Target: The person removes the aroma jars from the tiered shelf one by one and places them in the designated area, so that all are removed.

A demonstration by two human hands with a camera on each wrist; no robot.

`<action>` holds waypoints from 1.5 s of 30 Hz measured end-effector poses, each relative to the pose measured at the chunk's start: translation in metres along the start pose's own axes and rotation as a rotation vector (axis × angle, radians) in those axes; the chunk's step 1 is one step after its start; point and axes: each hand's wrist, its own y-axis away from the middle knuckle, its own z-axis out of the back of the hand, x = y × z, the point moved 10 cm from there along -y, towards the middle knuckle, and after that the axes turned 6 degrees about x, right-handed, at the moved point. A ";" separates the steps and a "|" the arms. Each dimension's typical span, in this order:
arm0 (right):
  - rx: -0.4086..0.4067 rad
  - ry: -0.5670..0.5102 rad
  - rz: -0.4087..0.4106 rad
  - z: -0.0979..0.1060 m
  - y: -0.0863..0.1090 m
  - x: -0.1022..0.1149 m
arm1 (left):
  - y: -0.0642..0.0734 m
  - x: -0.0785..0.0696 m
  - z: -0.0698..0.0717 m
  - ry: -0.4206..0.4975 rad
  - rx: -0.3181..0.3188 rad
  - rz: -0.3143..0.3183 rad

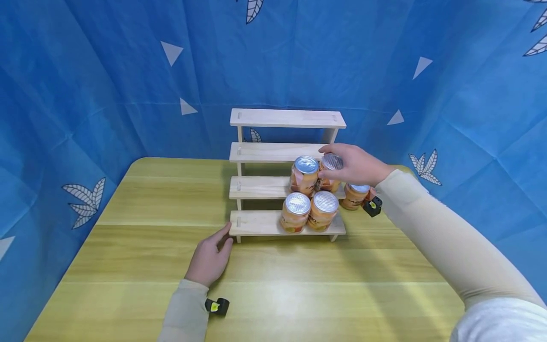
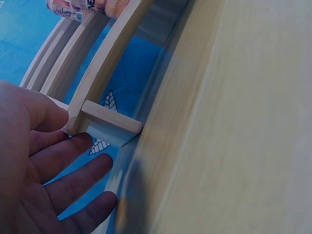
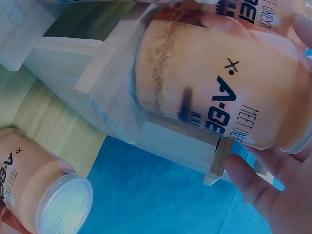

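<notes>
A wooden four-step shelf stands on the table. My left hand holds the left end of its lowest step between thumb and forefinger; the left wrist view shows the other fingers spread below. On the second step, my right hand grips an orange-labelled can with a silver lid, thumb at one side and fingers at the other. Another such can stands just left of it. Two more, a left can and a right can, are side by side on the lowest step.
Right of the shelf, partly behind my right wrist, a similar can stands on the wooden table. The two upper steps, the top one included, bear no cans. Blue patterned cloth hangs behind and at both sides.
</notes>
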 end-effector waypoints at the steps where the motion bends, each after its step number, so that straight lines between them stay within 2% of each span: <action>1: 0.001 0.008 -0.003 0.000 0.000 -0.001 | 0.000 0.000 0.000 -0.001 0.000 -0.001; 6: -0.010 0.043 -0.005 0.000 0.000 -0.003 | 0.000 -0.001 0.000 -0.006 -0.002 0.001; 19: -0.031 0.055 -0.004 -0.001 0.003 -0.005 | 0.001 -0.002 -0.001 -0.009 0.001 0.004; 24: -0.049 0.037 -0.009 -0.002 0.008 -0.006 | 0.002 -0.002 -0.002 0.004 0.023 0.031; 28: -0.072 0.016 0.003 -0.003 0.008 -0.005 | 0.004 -0.002 -0.001 0.003 0.012 0.044; 37: -0.120 0.012 -0.048 0.002 0.012 -0.010 | 0.003 -0.005 0.001 -0.011 -0.017 0.024; 45: -0.132 0.002 -0.107 0.005 0.023 -0.022 | 0.004 -0.003 0.000 0.002 0.015 0.054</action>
